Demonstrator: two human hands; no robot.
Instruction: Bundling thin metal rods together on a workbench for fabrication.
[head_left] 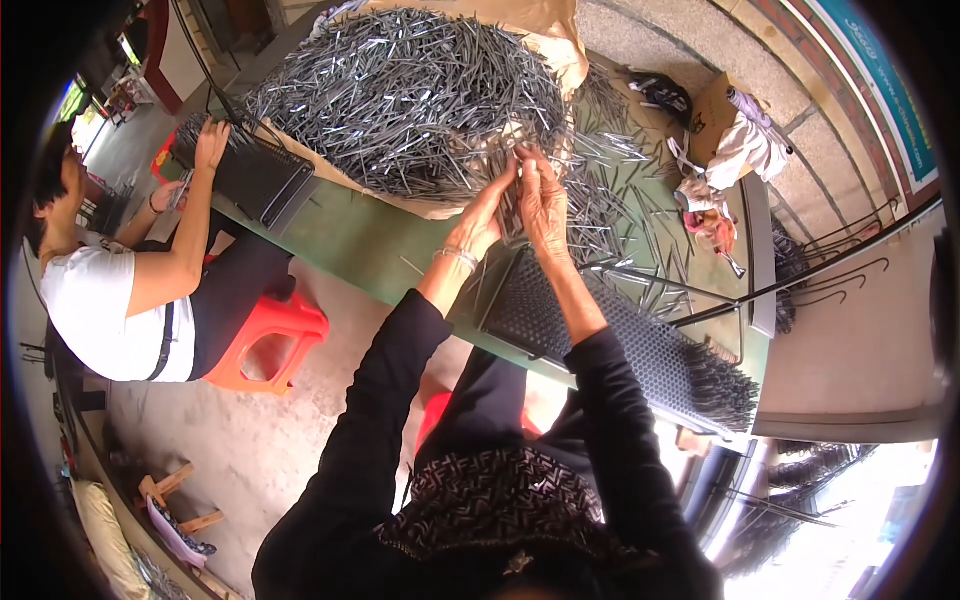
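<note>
My left hand (478, 222) and my right hand (543, 208) come together at the near right side of a large heap of thin dark grey sticks (400, 95). Between the palms is a small bundle of the same sticks (511, 212), partly covered by my fingers. Both hands are closed around it. Just below my right wrist lies a black tray full of small holes (600, 320). At its right end, many dark sticks (722, 385) stand upright, packed close. The heap rests on brown paper (425, 207).
More loose sticks (640, 225) lie scattered over the green table (370, 240). A metal rod frame (740, 302) stands at the right. Behind it are a cardboard box (712, 120) and a white cloth (745, 150). At left, a person (110, 300) sits on a red stool (270, 345) by another black tray (255, 175).
</note>
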